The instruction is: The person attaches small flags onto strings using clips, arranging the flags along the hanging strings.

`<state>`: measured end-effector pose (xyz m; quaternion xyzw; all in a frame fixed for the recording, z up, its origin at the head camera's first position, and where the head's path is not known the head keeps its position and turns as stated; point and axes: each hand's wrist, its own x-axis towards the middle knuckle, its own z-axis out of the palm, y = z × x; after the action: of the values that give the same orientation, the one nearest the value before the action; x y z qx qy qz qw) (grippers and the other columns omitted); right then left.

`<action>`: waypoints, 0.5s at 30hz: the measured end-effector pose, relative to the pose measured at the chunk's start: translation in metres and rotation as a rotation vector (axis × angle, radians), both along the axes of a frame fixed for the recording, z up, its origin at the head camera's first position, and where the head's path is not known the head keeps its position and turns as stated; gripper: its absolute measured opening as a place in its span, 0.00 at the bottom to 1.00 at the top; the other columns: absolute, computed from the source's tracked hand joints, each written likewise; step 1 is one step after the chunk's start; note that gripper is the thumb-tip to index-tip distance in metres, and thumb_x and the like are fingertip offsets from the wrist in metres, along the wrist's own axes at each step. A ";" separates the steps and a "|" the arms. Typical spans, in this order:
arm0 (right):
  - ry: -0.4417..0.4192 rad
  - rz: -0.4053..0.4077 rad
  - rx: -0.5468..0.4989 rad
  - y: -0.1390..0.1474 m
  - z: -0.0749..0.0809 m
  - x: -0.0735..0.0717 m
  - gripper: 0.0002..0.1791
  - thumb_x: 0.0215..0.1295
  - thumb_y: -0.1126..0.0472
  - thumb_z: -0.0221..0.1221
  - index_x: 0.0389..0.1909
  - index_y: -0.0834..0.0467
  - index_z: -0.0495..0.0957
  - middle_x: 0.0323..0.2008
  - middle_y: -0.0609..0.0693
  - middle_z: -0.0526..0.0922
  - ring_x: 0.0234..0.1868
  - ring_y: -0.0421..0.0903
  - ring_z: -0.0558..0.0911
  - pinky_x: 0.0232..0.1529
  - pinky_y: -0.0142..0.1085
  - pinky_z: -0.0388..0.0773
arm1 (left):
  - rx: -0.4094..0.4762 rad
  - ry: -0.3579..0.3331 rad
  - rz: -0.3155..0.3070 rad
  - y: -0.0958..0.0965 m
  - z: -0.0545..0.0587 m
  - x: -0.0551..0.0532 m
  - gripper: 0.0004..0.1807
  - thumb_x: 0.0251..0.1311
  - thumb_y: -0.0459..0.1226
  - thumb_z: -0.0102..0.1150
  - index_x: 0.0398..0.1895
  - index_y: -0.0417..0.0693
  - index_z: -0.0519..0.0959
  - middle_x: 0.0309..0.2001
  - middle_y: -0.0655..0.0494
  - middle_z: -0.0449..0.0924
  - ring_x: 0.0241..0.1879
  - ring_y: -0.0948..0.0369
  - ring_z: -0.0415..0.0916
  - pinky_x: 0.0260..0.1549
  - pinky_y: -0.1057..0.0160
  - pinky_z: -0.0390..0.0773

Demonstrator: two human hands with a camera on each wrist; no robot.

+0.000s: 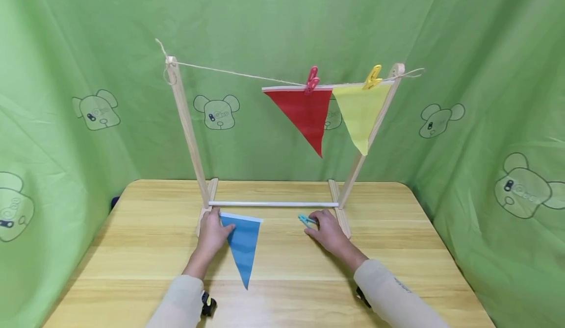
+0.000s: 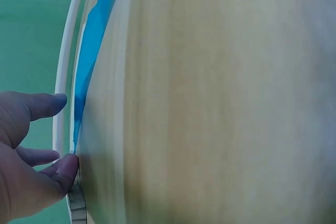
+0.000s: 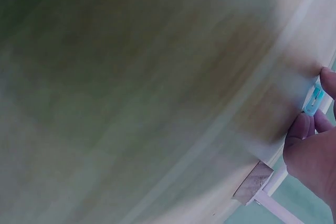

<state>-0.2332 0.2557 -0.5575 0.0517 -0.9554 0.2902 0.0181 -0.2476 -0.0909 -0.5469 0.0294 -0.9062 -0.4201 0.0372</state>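
Observation:
A blue triangular pennant [image 1: 243,239] with a white top edge lies over the wooden table. My left hand [image 1: 213,231] is at its upper left corner, the thumb over its left side. From the left wrist, the pennant [image 2: 90,61] shows nearly edge-on; a fingertip of the left hand [image 2: 37,153] meets its near corner, thumb spread apart. In my right hand [image 1: 328,232] a light blue clothespin [image 1: 304,218] is pinched by thumb and fingers, low over the table. The right wrist view catches this clothespin [image 3: 314,99] between the fingertips of the right hand [image 3: 315,145].
Behind the hands stands a wooden frame with a left post [image 1: 187,127], a right post [image 1: 380,124] and a white crossbar [image 1: 273,204]. A string [image 1: 234,73] joins the post tops, bearing a red pennant [image 1: 304,112] and a yellow pennant [image 1: 362,114] under clothespins. Green curtains [image 1: 282,24] surround the table.

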 end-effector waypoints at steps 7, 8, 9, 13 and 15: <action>0.001 -0.008 0.008 0.000 -0.002 -0.002 0.24 0.60 0.57 0.75 0.53 0.64 0.81 0.45 0.56 0.79 0.43 0.48 0.78 0.49 0.46 0.81 | -0.086 0.006 0.013 0.004 -0.003 -0.003 0.39 0.56 0.36 0.77 0.63 0.19 0.71 0.55 0.26 0.72 0.52 0.39 0.75 0.55 0.42 0.80; 0.001 -0.006 0.011 0.000 -0.002 -0.003 0.24 0.60 0.57 0.74 0.53 0.64 0.81 0.45 0.55 0.79 0.43 0.48 0.77 0.48 0.46 0.81 | -0.098 0.011 0.018 0.004 -0.003 -0.003 0.38 0.55 0.37 0.77 0.62 0.19 0.72 0.55 0.26 0.72 0.51 0.40 0.75 0.53 0.42 0.81; -0.002 -0.003 0.011 0.000 -0.002 -0.003 0.23 0.60 0.57 0.74 0.53 0.64 0.81 0.45 0.56 0.79 0.43 0.48 0.77 0.48 0.46 0.81 | -0.112 0.016 0.022 0.005 -0.003 -0.004 0.37 0.55 0.38 0.78 0.59 0.18 0.73 0.54 0.26 0.72 0.49 0.41 0.74 0.51 0.43 0.81; -0.007 0.002 0.017 -0.001 0.000 -0.003 0.23 0.61 0.58 0.74 0.53 0.64 0.81 0.44 0.55 0.78 0.42 0.47 0.77 0.47 0.45 0.80 | -0.150 0.036 0.022 0.006 -0.002 -0.007 0.30 0.54 0.38 0.79 0.47 0.19 0.78 0.57 0.22 0.71 0.40 0.45 0.74 0.40 0.47 0.82; -0.009 0.002 0.016 -0.001 0.000 -0.004 0.23 0.61 0.58 0.74 0.53 0.64 0.81 0.44 0.55 0.78 0.41 0.47 0.76 0.46 0.44 0.80 | -0.158 0.035 0.020 0.006 -0.002 -0.009 0.26 0.55 0.38 0.78 0.42 0.21 0.79 0.59 0.20 0.69 0.38 0.45 0.74 0.36 0.49 0.82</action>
<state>-0.2367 0.2547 -0.5571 0.0516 -0.9577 0.2827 0.0128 -0.2562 -0.0847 -0.5491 0.0279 -0.9354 -0.3474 0.0594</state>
